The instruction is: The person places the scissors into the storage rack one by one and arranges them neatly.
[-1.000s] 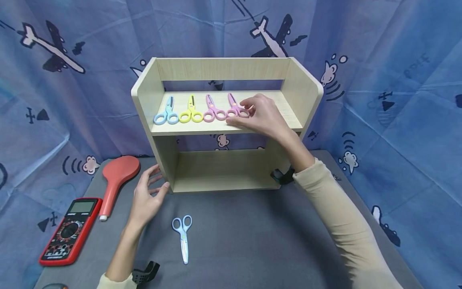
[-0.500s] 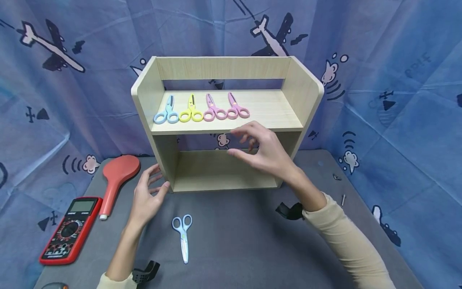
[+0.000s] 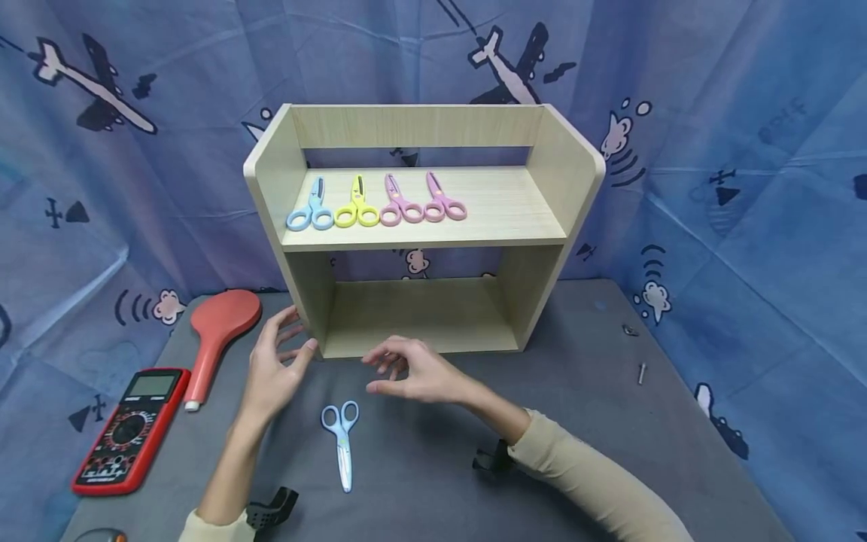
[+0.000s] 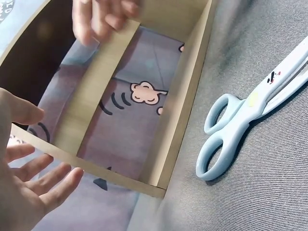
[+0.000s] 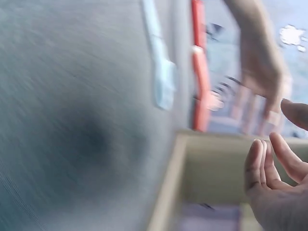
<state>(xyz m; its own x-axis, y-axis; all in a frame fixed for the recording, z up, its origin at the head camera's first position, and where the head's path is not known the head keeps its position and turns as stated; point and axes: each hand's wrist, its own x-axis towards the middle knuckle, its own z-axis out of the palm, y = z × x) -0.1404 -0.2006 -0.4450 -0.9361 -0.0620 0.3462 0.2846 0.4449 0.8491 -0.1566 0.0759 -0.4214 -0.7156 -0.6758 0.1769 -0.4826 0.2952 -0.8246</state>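
Note:
On the table lies a light blue pair of scissors (image 3: 342,444), handles toward the shelf; it also shows large in the left wrist view as scissors (image 4: 231,127). My right hand (image 3: 416,370) hovers to the right of its handles, fingers loosely bent around nothing. Beside the lower left corner of the wooden shelf (image 3: 427,245), my left hand (image 3: 276,369) rests with fingers spread, fingertips right at the side panel. Along the upper board stand in a row blue scissors (image 3: 311,207), yellow scissors (image 3: 357,203), pink scissors (image 3: 400,202) and another pink pair (image 3: 443,199).
Left of my left hand lie a red paddle-shaped object (image 3: 220,331) and a red multimeter (image 3: 129,433). Small metal pieces, one like a screw (image 3: 641,373), sit on the right of the grey table (image 3: 576,421). A patterned blue curtain (image 3: 731,188) hangs behind.
My right hand has left the rightmost pink scissors on the upper board and come down and left toward the scissors on the table. The left hand stays in place.

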